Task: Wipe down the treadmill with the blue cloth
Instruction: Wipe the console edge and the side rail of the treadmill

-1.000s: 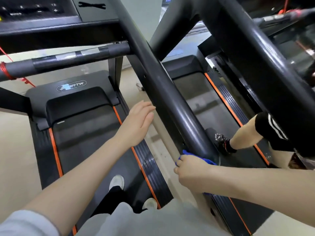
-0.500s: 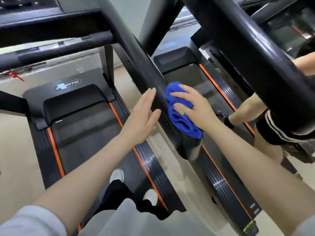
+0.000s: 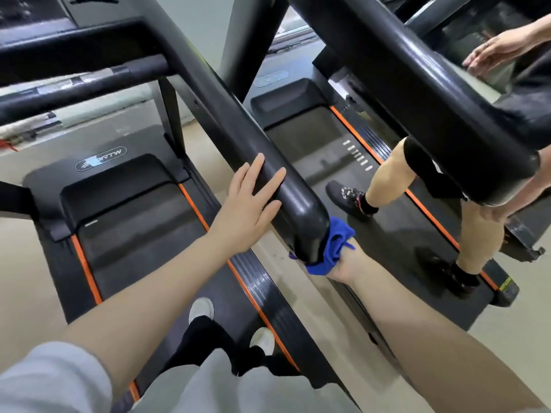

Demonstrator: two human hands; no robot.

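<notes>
I stand on a black treadmill with orange belt stripes. Its thick black right handrail slants down to a rounded end. My left hand rests flat on the rail's left side, fingers straight. The blue cloth is bunched under and around the rail's end. My right hand grips the cloth from below, against the rail end; most of its fingers are hidden behind the cloth and the rail.
A second treadmill stands close on the right, with another person's legs on its belt and their hand at its rail. A narrow strip of beige floor separates the two machines. My white shoes are on the belt.
My right hand has slid the cloth down from the rail's upper side to its lower end. My left hand has moved up against the rail and now lies on it.
</notes>
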